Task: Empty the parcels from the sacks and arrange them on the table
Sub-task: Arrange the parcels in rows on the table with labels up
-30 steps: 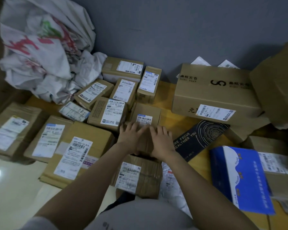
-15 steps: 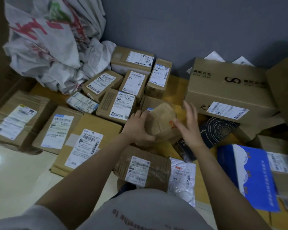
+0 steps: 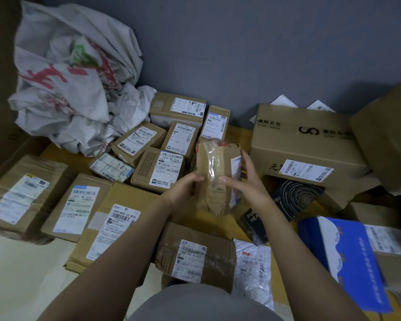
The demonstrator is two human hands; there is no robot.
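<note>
Holding a small taped brown parcel (image 3: 214, 174) upright above the middle of the counter (image 3: 240, 135), the left hand (image 3: 183, 193) grips its left side and the right hand (image 3: 250, 186) grips its right, thumbs across the front. Its label sits on the right face, partly hidden. Crumpled sacks (image 3: 74, 89) fill the far left corner, with labelled boxes (image 3: 164, 167) lying flat beside them. This looks like the arranging step: next, the parcel likely needs turning label-up and lowering into the gap beneath it.
</note>
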